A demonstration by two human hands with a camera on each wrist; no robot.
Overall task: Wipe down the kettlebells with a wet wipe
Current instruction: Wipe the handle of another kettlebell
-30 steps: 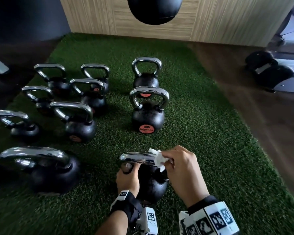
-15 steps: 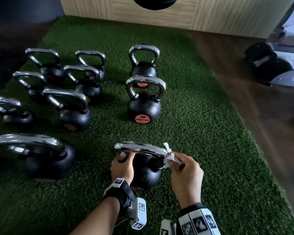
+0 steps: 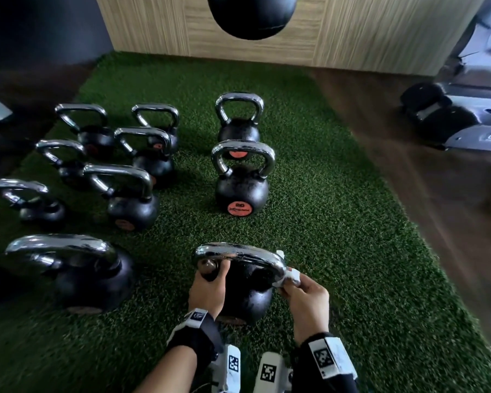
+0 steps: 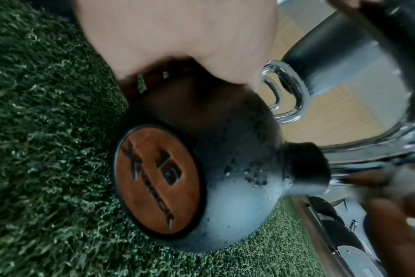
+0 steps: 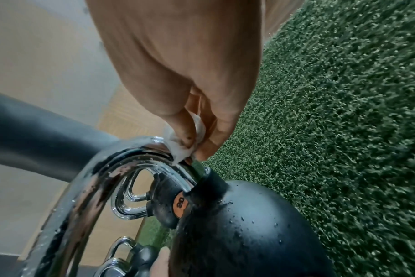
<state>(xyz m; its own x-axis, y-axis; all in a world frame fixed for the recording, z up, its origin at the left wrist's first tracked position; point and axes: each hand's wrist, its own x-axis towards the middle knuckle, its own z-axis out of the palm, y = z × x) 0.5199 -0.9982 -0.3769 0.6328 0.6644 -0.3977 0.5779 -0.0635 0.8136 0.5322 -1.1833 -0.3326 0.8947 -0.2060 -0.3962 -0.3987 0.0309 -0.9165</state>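
A black kettlebell (image 3: pixel 245 290) with a chrome handle (image 3: pixel 238 252) stands on the green turf right in front of me. My left hand (image 3: pixel 207 287) grips the left leg of that handle. My right hand (image 3: pixel 304 293) pinches a crumpled white wet wipe (image 3: pixel 291 276) against the handle's right bend. In the right wrist view the wipe (image 5: pixel 190 138) is wrapped over the chrome curve (image 5: pixel 140 155), held by thumb and fingers. The left wrist view shows the kettlebell's wet black body (image 4: pixel 237 165) and its orange disc marked 16 (image 4: pixel 158 180).
Two more kettlebells (image 3: pixel 241 188) stand in a row ahead, and several others (image 3: pixel 131 197) crowd the left side of the turf (image 3: pixel 338 222). A wooden wall (image 3: pixel 352 32) is at the back; dark floor and gym gear (image 3: pixel 442 117) lie to the right.
My right hand has slid the wipe from the top of the handle down around its right bend. My left hand has kept its grip on the left leg.
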